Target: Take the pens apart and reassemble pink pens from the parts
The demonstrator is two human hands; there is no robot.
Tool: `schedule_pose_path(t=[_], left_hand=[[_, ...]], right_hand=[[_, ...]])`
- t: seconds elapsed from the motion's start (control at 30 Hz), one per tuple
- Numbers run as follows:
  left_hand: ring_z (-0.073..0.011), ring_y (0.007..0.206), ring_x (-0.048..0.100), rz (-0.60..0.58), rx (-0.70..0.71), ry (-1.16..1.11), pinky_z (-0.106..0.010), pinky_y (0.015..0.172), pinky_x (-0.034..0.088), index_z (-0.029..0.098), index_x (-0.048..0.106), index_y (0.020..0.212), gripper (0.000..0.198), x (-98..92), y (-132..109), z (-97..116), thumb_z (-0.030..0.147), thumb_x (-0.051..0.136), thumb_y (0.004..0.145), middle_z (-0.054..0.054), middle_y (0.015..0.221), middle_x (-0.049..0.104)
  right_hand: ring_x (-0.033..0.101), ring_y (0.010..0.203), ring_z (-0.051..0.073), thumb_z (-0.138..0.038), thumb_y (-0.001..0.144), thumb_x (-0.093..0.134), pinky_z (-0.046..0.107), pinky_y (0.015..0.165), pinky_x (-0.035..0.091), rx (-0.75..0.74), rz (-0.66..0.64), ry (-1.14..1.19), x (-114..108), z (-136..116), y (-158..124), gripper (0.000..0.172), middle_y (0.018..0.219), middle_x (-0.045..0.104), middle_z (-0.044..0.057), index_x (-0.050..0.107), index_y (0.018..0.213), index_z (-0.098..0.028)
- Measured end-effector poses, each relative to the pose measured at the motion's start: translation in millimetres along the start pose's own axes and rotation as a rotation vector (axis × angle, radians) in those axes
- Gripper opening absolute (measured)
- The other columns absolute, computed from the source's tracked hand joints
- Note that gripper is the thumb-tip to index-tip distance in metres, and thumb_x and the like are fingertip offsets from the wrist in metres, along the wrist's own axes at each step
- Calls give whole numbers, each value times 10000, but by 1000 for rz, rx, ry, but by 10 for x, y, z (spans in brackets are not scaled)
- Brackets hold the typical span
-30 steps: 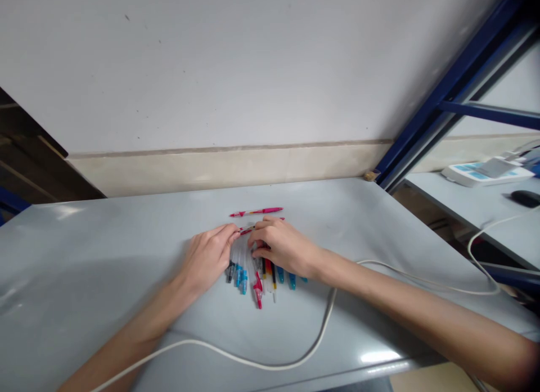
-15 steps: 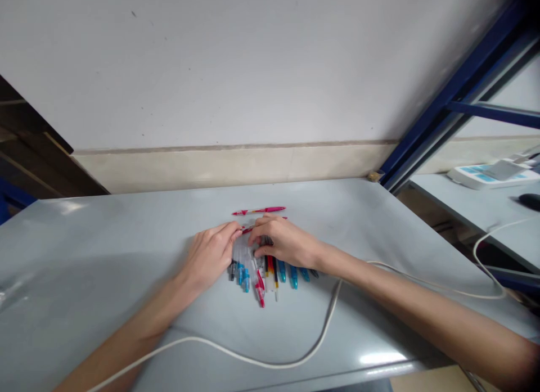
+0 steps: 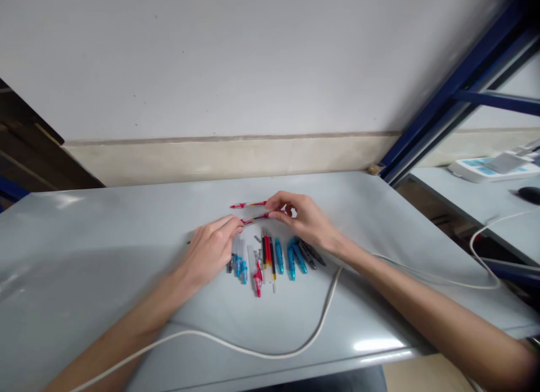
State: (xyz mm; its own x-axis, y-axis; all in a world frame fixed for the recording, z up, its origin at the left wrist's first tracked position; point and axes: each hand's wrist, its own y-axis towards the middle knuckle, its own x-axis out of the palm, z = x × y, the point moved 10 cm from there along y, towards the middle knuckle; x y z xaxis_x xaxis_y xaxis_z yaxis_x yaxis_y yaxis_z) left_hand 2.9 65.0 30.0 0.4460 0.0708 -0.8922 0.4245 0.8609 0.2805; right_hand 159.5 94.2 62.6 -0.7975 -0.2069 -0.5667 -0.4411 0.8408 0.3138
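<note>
My left hand (image 3: 215,240) pinches the left end of a red pen (image 3: 255,218) just above the tabletop. My right hand (image 3: 301,216) has its thumb and fingers at the right end of that same pen. Behind it lies another red pen (image 3: 248,204), its right end hidden by my right fingers. Nearer to me are clear barrels with blue tips (image 3: 243,273), a red pen part (image 3: 257,282), several refills (image 3: 268,251) standing side by side, blue pen parts (image 3: 291,262) and dark pen parts (image 3: 307,255).
A white cable (image 3: 270,356) curves over the front of the grey table (image 3: 105,302) and off to the right. A wall (image 3: 236,66) rises behind. On the right are a blue frame (image 3: 447,88), a white device (image 3: 476,170) and a black mouse (image 3: 529,194).
My right hand has moved back and to the right, from over the loose parts to the right end of the pen. The refills and small pieces show more fully. My left hand keeps its pinch.
</note>
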Motion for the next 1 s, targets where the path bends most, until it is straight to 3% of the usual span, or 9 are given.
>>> schedule_pose_path(t=[0.1,0.27,0.4,0.63,1.0], left_hand=[[-167,854,669,2,56,-37,-266,733,459,215,654,1042,312,4,-7,75,56,402,947,-16,975,717],[-177,1040,694,15,91,-69,-290,870,522,257,639,1246,522,-2,-16,130,-25,397,878,-2,1194,717],[-172,970,713,15,98,-87,-292,836,548,245,664,1217,490,4,-18,156,-16,411,887,-4,1137,731],[-169,944,716,30,90,-100,-282,791,555,236,679,1212,472,24,-12,132,-7,426,898,-12,1097,737],[-162,923,707,16,104,-97,-286,802,542,245,681,1189,453,5,-18,191,-13,436,910,-6,1076,732]], right_hand=[[629,843,169,-179,972,565,306,770,475,-2,93,47,-72,17,-99,204,984,724,57,743,1073,-193],[652,888,193,-245,954,621,331,820,490,41,114,176,34,96,-141,166,964,737,67,776,981,-191],[662,799,191,-301,925,670,322,753,518,112,73,299,142,172,-157,177,875,748,55,768,1011,-181],[655,764,170,-298,918,665,300,717,524,104,68,370,203,115,-195,165,850,741,53,758,919,-163],[684,787,171,-260,832,760,320,765,558,141,85,456,248,180,-213,111,873,755,50,755,897,-170]])
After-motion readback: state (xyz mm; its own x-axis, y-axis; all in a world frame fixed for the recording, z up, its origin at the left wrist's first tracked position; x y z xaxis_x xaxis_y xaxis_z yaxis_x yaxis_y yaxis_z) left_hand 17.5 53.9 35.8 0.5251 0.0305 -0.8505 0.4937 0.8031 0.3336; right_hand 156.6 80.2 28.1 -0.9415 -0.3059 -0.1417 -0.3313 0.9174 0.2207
